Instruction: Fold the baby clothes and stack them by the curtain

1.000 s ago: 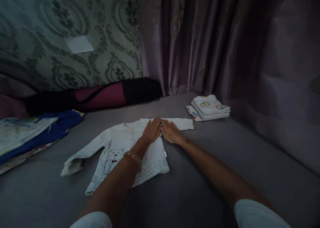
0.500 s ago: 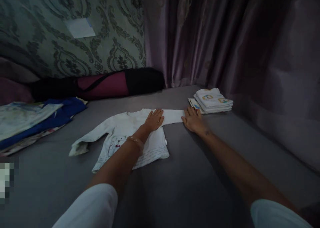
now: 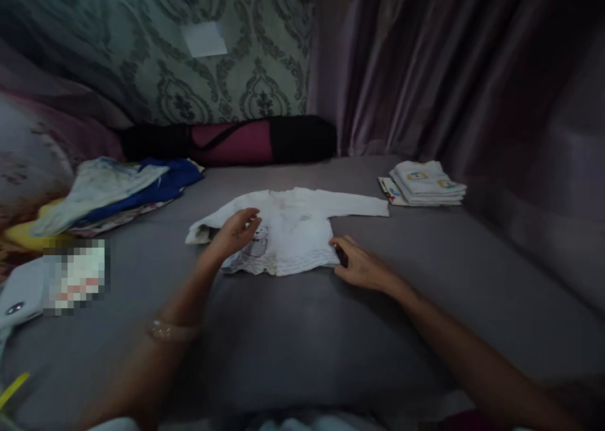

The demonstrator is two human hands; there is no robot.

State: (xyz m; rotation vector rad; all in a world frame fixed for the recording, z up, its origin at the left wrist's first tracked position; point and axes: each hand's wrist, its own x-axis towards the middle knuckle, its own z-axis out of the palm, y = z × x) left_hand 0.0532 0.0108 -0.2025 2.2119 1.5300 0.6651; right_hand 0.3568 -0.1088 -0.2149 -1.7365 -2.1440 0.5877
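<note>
A small white long-sleeved shirt (image 3: pixel 302 235) with a bear drawing lies spread on the grey sheet (image 3: pixel 293 336). Its right sleeve stretches out straight, while the left one angles down. My left hand (image 3: pixel 239 232) is over the left side of the shirt, next to the bear, fingers loosely bent and apart from the thumb; whether it touches the cloth I cannot tell. At the right hem corner is my right hand (image 3: pixel 363 266), its fingertips by the shirt's side edge and a dark gap between thumb and fingers.
A stack of folded white cloths (image 3: pixel 428 185) stands at the back right. Blue and pale clothes (image 3: pixel 127 188) lie heaped at the left, near a white device (image 3: pixel 23 292). A long black and maroon bag (image 3: pixel 231 142) lies along the wall, beside purple curtains (image 3: pixel 378 72).
Both hands have left the right sleeve. My left hand has moved to the shirt's left side, my right hand down to the right hem. The view has shifted left.
</note>
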